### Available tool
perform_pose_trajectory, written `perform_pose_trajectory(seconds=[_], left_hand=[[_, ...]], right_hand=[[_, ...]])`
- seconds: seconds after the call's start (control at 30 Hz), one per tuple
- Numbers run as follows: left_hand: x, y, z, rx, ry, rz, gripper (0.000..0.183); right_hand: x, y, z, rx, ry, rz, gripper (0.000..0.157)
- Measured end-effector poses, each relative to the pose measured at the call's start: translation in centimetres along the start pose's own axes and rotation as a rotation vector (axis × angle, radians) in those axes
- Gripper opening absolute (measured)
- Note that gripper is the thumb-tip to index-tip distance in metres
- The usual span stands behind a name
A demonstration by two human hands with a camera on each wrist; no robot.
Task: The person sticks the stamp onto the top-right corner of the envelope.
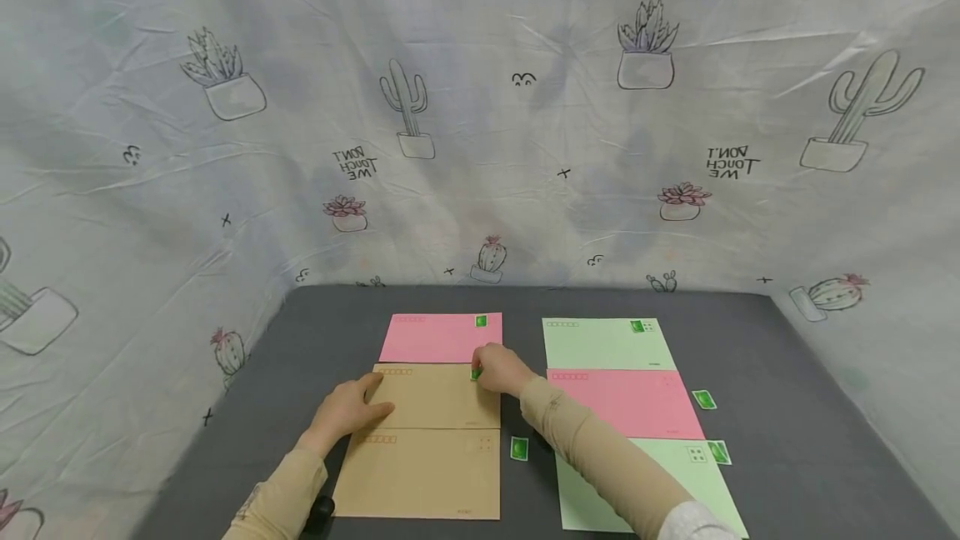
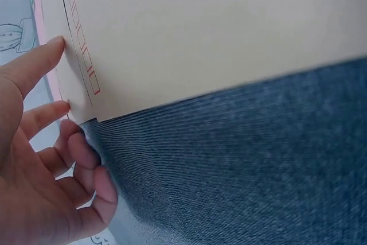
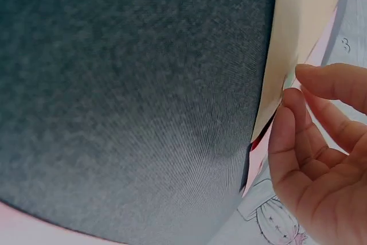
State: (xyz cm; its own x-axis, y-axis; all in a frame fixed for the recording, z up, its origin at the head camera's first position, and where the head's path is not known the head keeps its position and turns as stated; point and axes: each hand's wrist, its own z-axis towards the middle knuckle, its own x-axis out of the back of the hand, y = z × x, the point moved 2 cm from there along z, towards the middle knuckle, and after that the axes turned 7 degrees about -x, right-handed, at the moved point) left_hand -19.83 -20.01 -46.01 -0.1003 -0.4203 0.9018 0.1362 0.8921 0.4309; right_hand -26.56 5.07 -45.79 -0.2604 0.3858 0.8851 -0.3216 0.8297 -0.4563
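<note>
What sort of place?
Probably a makeshift staging booth rather than a real office: cactus-print fabric hangs behind and beside a dark-covered table, with coloured envelopes and green stamps on it.

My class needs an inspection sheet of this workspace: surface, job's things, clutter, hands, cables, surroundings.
Surface: dark grey tabletop.
Job's things: left column, far pink envelope, upper tan envelope, lower tan envelope; right column, upper green envelope, middle pink envelope, lower green envelope; one stamp between columns, two stamps rightmost.
Clutter: unidentified dark object by left sleeve.
Left hand: touches upper tan envelope.
Right hand: pinches green stamp over that envelope.
Cables: nothing seen.
Surroundings: white sheet printed with plants.
</note>
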Motion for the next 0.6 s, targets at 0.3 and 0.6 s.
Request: perform_pose_trajectory(seconds=[0.3,0.6], left_hand=[[0.9,0.8,0.1,0.002,0.061,0.088,0.059],[1.3,3.2,0.3,-0.056,0.110,0.108,0.059]], right_hand=[[1.3,0.0,-0.6,0.023,0.002,0.096,0.008],[2.9,0.6,-1.7,0.022,0.025,0.148,0.002]])
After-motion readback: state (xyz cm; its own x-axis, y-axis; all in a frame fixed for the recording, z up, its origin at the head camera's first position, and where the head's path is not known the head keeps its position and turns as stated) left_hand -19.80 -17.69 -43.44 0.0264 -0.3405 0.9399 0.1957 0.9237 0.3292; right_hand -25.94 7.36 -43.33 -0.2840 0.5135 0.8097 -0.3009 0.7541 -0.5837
